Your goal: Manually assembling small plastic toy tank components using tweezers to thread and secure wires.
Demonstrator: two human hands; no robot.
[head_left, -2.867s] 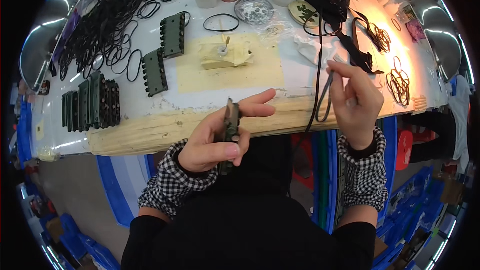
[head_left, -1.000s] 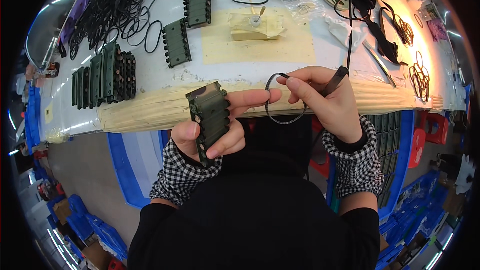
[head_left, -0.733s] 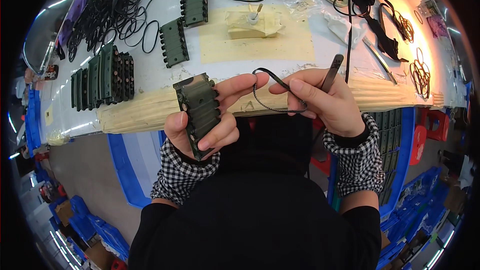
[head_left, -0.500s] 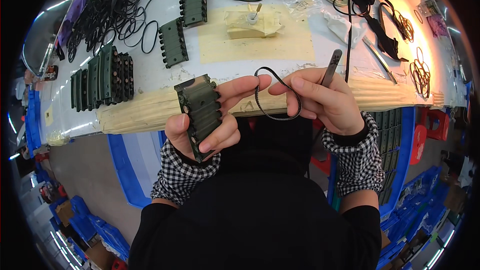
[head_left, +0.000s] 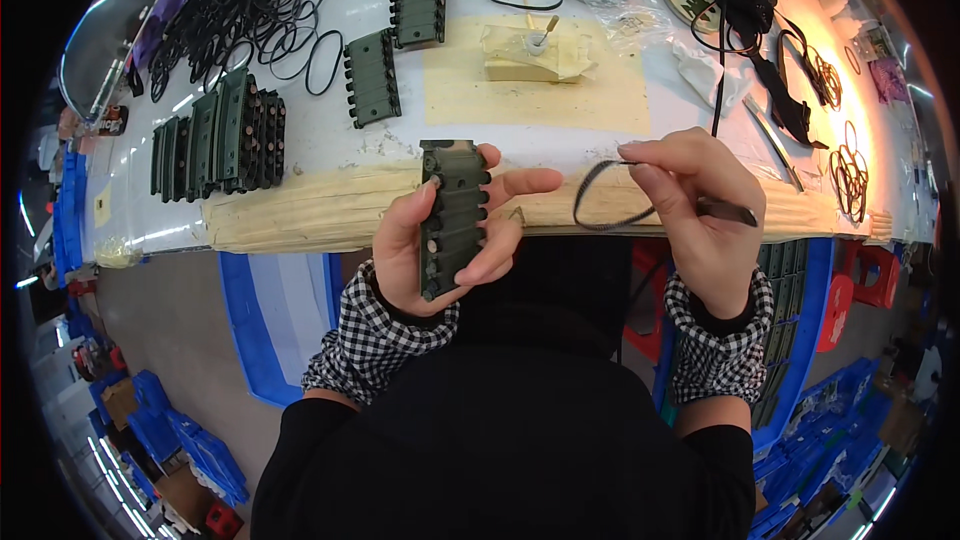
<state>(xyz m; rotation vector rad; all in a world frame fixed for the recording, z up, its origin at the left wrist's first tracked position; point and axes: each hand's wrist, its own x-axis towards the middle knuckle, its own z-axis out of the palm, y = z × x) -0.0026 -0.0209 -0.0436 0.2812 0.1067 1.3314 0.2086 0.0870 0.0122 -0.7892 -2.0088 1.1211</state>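
My left hand [head_left: 405,250] grips a dark green ribbed plastic piece [head_left: 455,215], held upright with round pegs along both sides. Its index finger points toward my right hand. My right hand [head_left: 712,205] pinches a thin black toothed belt [head_left: 592,202] between thumb and index finger; the loop hangs open to the left, apart from the green piece. Tucked in the same hand is a dark, flat-ended tool [head_left: 728,211], perhaps tweezers, mostly hidden by the fingers. Two similar green pieces [head_left: 372,78] lie on the table ahead, and several more stand stacked [head_left: 228,145] at the left.
Black belts [head_left: 255,10] lie tangled at the far left. A small cup with a stick [head_left: 538,43] sits on a taped block [head_left: 530,70]. Metal tweezers [head_left: 775,143] and more loops [head_left: 850,180] lie right. Blue bins [head_left: 250,330] flank my lap below the padded table edge [head_left: 310,210].
My right hand has moved right and turned, carrying the belt away from my left fingers, which no longer touch it. My left hand has shifted right with the green piece, now more upright.
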